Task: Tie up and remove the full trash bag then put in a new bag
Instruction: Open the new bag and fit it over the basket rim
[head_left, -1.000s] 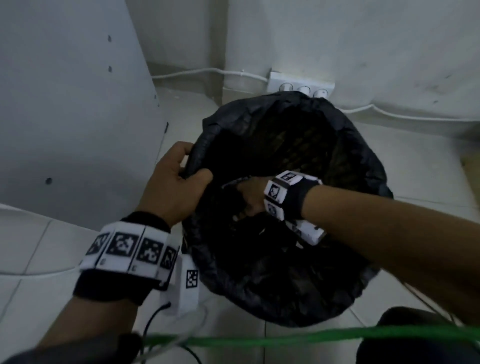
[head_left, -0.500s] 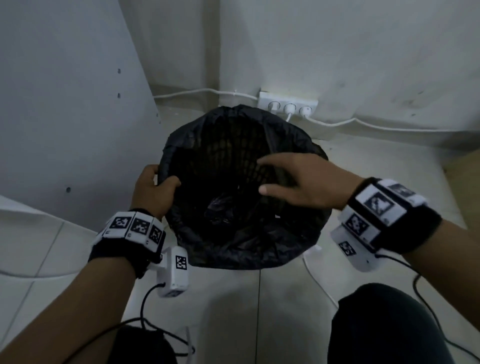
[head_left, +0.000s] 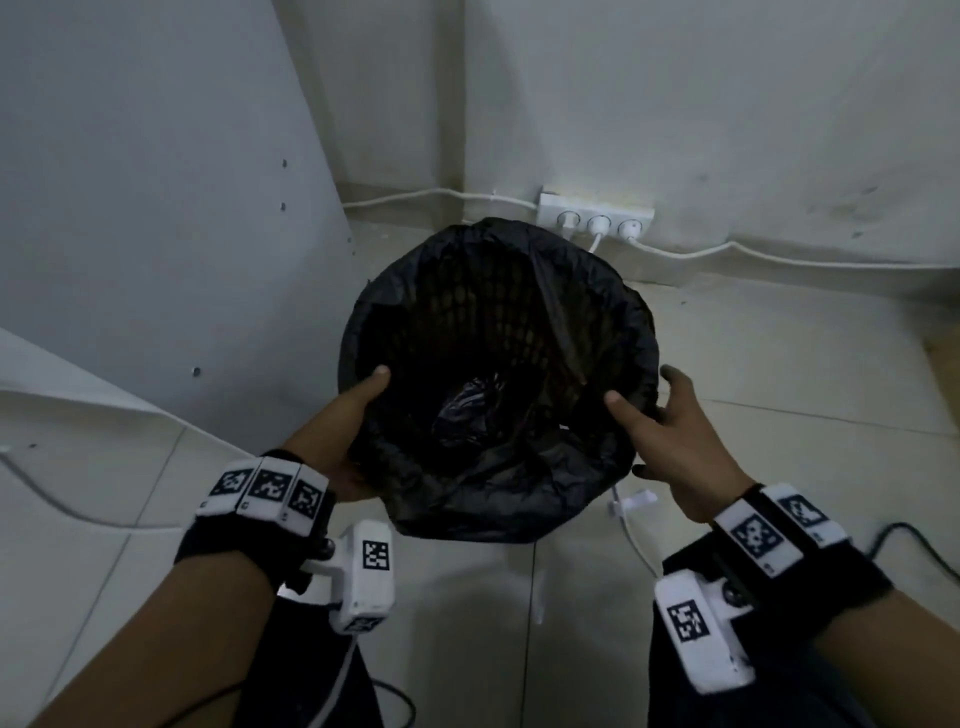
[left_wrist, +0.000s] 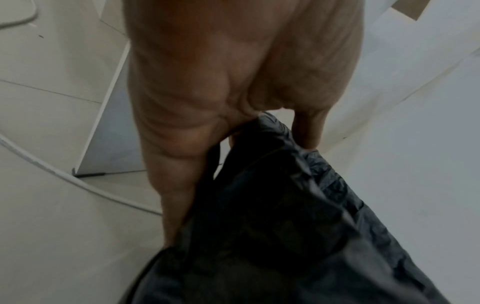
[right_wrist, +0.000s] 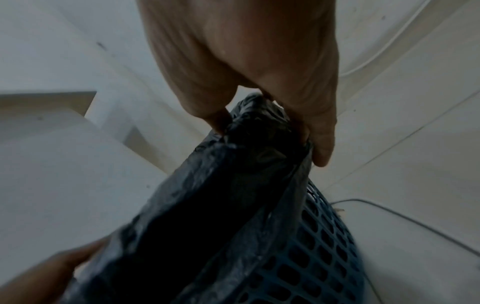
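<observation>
A black trash bag (head_left: 483, 499) lines a round lattice bin (right_wrist: 319, 257) on the tiled floor, its edge folded over the bin's rim. Crumpled black plastic (head_left: 467, 410) lies at the bottom inside. My left hand (head_left: 353, 415) grips the near-left rim, thumb inside and fingers outside. The left wrist view shows that left hand (left_wrist: 233, 92) around the bag's fold (left_wrist: 272, 205). My right hand (head_left: 655, 415) holds the near-right rim the same way. In the right wrist view the right hand (right_wrist: 246, 61) pinches the bag's edge (right_wrist: 221, 195).
A white power strip (head_left: 595, 221) with plugs sits at the wall just behind the bin, and a white cable (head_left: 779, 254) runs along the wall. A white panel (head_left: 156, 208) stands close on the left. Cables (head_left: 631, 535) lie on the floor beside the bin.
My right hand came out of the bin and moved to its near-right rim. The left hand slid along the rim, its thumb now inside. The view pulled back from the bin.
</observation>
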